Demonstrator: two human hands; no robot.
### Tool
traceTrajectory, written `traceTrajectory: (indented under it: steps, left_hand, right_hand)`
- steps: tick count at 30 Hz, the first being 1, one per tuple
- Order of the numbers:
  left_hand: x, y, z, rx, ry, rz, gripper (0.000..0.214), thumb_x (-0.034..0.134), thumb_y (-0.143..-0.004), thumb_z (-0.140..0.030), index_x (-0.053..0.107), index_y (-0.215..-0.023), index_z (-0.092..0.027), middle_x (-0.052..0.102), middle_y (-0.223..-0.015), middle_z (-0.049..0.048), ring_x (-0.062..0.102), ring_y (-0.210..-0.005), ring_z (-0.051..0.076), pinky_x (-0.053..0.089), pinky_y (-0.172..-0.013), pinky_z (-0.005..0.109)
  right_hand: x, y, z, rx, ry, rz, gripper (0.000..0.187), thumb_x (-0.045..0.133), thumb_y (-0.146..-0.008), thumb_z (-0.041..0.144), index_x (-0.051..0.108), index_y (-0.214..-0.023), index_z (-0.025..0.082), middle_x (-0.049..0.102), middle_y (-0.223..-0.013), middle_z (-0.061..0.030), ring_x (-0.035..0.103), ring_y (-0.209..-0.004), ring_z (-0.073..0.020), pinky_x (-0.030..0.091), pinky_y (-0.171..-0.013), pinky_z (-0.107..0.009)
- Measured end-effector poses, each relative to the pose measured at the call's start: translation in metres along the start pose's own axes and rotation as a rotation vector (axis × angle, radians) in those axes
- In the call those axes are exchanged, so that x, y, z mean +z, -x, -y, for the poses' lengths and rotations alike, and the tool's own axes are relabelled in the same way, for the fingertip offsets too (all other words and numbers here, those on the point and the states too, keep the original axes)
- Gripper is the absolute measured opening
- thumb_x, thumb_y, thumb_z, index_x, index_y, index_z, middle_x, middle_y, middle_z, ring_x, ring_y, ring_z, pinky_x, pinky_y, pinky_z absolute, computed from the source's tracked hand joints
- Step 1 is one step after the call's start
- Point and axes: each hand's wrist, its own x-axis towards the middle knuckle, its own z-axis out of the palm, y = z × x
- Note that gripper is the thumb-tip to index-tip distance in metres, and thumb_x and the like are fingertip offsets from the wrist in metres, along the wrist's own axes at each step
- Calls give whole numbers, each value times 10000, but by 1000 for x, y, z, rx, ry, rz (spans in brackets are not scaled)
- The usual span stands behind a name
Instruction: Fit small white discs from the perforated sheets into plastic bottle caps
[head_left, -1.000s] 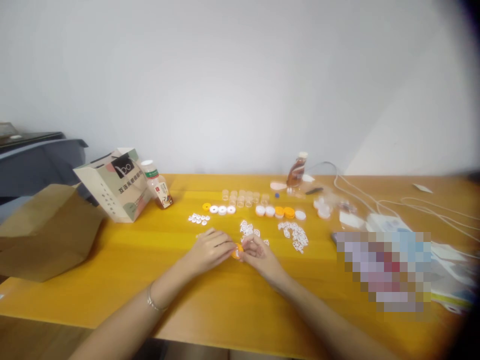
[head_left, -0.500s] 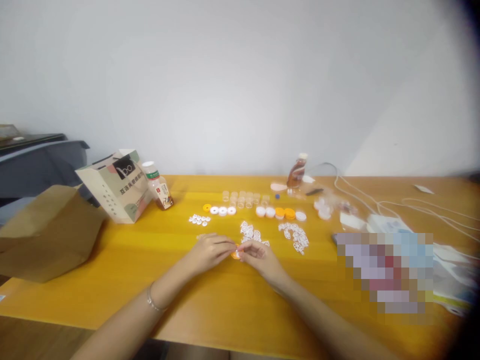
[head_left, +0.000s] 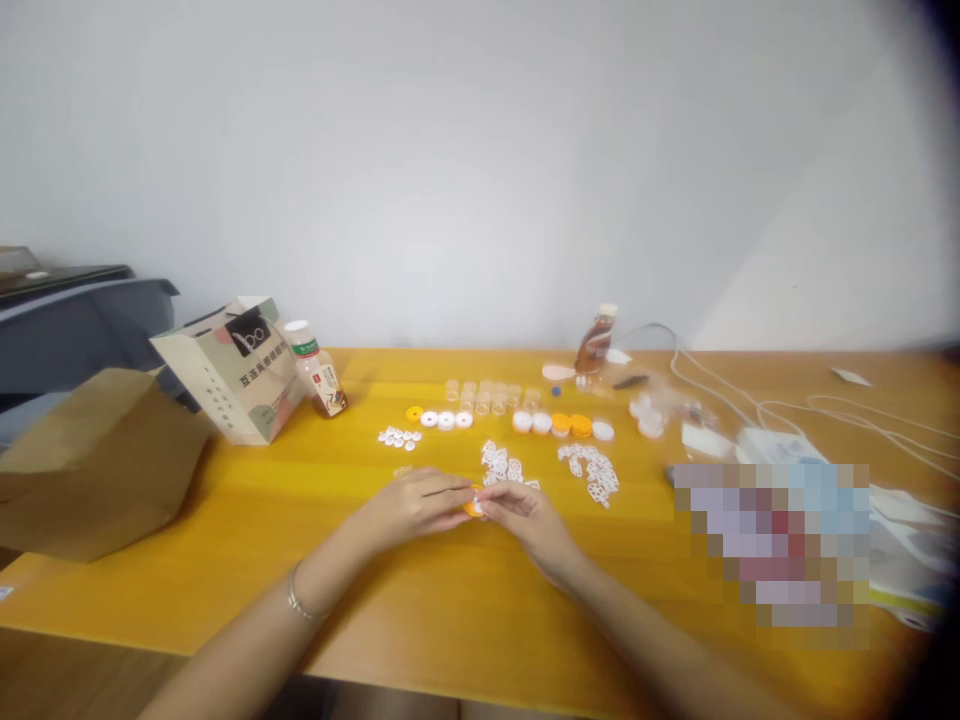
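Observation:
Between my two hands, low over the table, is a small round orange cap (head_left: 472, 508) with a white piece on it. My left hand (head_left: 421, 508) pinches its left side with thumb and fingers. From the right, my right hand (head_left: 523, 515) has thumb and forefinger closed at the small white piece (head_left: 478, 506); the fingertips hide much of it. Just beyond my hands lie loose white cut-out plastic pieces (head_left: 499, 464), with another group of white plastic pieces (head_left: 589, 470) to their right. Small white parts (head_left: 399, 438) sit at the left.
Rows of white ring caps (head_left: 446, 420), stacked orange caps (head_left: 580, 427) and clear cylinders (head_left: 486, 397) stand farther back. A drink bottle (head_left: 324, 375), paper bag (head_left: 232, 375) and brown bag (head_left: 105, 465) are at left. Another bottle (head_left: 595, 345) and white cables (head_left: 720, 382) are at right.
Both hands stay in nearly the same place around the orange cap. The left fingers have shifted slightly on it; the table things have not moved.

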Motion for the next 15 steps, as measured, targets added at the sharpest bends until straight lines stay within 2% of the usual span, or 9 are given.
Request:
traceTrajectory:
  steps: [15]
  left_hand:
    - [-6,-2,-3,127,-55,-49,313,524,-801,-175,484,-1111,-153,632,-972,86,587,-874,144,504,-713,283]
  right_hand:
    - [0,7,6,-33,-10,42,120,672,-645,295,656,-740,222,646,-725,4,583,-716,-139,447,-746,-293]
